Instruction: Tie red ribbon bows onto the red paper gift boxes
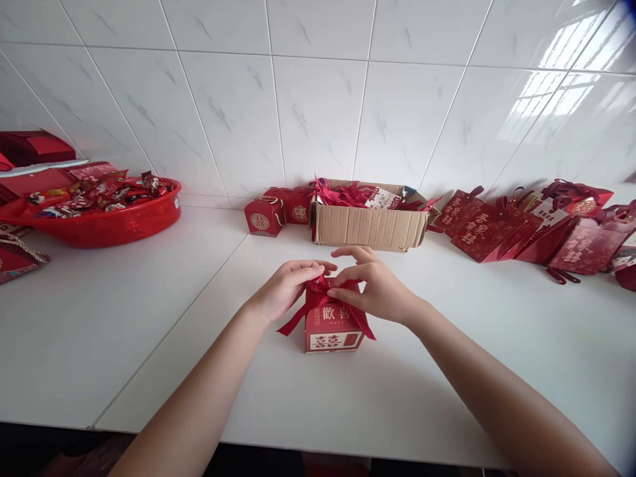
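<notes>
A small red gift box (332, 328) with gold and white characters stands upright on the white counter (278, 397), between my hands. A red ribbon (294, 319) is tied in a bow at its top, and the tails hang down to both sides. At the bow's left, my left hand (291, 285) has its thumb and fingers closed on a ribbon loop. My right hand (375, 285) pinches the ribbon near the knot with thumb and index finger, its other fingers raised. Parts of the bow are hidden behind my fingers.
A red plastic basket (119, 222) full of wrapped sweets stands at the left. Against the tiled wall are small red boxes (265, 217) and a cardboard box (368, 227) holding red ribbons. Several red gift bags (481, 228) lean at the right.
</notes>
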The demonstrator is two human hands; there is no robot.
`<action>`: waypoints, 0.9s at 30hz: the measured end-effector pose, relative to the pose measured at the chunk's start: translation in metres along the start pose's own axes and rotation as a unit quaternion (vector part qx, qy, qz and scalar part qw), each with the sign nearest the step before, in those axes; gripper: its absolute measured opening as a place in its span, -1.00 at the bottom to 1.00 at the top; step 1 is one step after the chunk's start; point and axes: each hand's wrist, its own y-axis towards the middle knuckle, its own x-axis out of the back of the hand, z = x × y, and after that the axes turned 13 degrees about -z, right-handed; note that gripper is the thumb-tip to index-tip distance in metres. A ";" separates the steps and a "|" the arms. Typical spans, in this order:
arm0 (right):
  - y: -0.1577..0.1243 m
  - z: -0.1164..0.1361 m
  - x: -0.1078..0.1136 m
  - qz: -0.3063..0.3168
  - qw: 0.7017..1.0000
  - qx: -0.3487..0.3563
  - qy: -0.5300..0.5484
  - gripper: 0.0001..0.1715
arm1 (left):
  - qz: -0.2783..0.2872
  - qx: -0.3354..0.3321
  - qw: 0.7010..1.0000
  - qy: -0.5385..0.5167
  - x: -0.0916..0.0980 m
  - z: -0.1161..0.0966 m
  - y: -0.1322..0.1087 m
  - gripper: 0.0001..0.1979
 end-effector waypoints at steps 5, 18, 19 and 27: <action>-0.001 0.002 -0.004 0.002 1.000 0.003 -0.002 -0.89 | 0.000 0.017 1.000 -0.010 -0.003 0.000 -0.002 -0.71; -0.003 0.010 -0.007 -0.004 0.997 0.057 -0.049 -0.86 | -0.044 -0.005 0.999 0.015 -0.009 -0.001 -0.004 -0.76; -0.003 0.010 -0.007 -0.002 0.997 0.057 -0.047 -0.86 | -0.042 -0.008 0.999 0.017 -0.009 -0.001 -0.004 -0.76; -0.004 0.009 -0.012 -0.001 0.998 0.060 -0.034 -0.88 | -0.027 -0.023 0.999 0.013 -0.010 -0.001 -0.004 -0.79</action>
